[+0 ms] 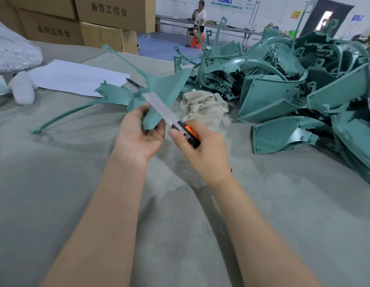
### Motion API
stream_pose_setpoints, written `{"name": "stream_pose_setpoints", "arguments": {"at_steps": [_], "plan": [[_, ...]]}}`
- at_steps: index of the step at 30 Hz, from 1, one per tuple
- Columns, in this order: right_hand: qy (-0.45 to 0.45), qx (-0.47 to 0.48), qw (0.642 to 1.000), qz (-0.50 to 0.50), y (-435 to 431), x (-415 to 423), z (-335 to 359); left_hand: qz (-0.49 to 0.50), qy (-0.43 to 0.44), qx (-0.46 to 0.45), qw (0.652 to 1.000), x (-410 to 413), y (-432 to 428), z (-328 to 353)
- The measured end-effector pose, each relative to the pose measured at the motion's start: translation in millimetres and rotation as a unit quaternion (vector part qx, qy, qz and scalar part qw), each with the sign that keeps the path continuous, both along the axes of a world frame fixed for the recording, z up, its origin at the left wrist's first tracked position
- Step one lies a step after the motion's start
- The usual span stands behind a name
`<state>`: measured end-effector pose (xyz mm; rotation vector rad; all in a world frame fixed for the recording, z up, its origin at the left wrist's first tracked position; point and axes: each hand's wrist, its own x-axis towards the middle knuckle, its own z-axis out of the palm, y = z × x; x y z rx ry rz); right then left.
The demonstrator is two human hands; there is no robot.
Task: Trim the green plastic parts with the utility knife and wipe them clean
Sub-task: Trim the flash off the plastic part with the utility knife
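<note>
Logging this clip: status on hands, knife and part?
Left hand shut on green plastic part. Right hand shut on utility knife, blade extended along the part's edge. Rag untouched behind; nothing in the way.

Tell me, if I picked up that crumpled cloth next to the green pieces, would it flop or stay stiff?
Probably flop. The cloth lies in soft, bunched folds on the table, so it would likely sag and hang loose. It looks thin, so it is probably light for its size. It should not roll or slide far if pushed; it would more likely bunch up on the ribbed table cover.
</note>
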<state>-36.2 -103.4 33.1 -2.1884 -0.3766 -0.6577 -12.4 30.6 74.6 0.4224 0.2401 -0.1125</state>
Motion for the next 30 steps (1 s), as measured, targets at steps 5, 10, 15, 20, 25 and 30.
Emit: {"name": "stream_pose_setpoints", "arguments": {"at_steps": [5, 10, 15, 20, 25, 30], "plan": [[0.009, -0.002, 0.997, 0.079, 10.5, -8.2, 1.7, -0.023, 0.003, -0.014, 1.000, -0.2, 6.0, -1.8], [-0.014, 0.167, 0.986, -0.025, -10.0, -6.6, 22.1, -0.042, -0.015, 0.048, 0.998, 2.3, 3.8, -7.4], [0.124, 0.313, 0.938, -0.076, -51.1, -3.6, 38.5, -0.067, -0.049, 0.225, 0.971, -3.7, 3.8, -9.2], [0.244, 0.369, 0.896, 0.043, -57.4, -1.9, 40.4, -0.095, -0.089, 0.255, 0.958, -5.8, 6.3, -6.4], [0.275, 0.514, 0.808, 0.083, -60.8, 0.6, 41.4, -0.105, -0.088, 0.285, 0.949, -6.5, 7.3, -6.9], [0.299, 0.475, 0.822, 0.095, -67.7, -2.3, 37.7, -0.149, -0.098, 0.332, 0.926, -9.0, 2.6, -8.1]]}}
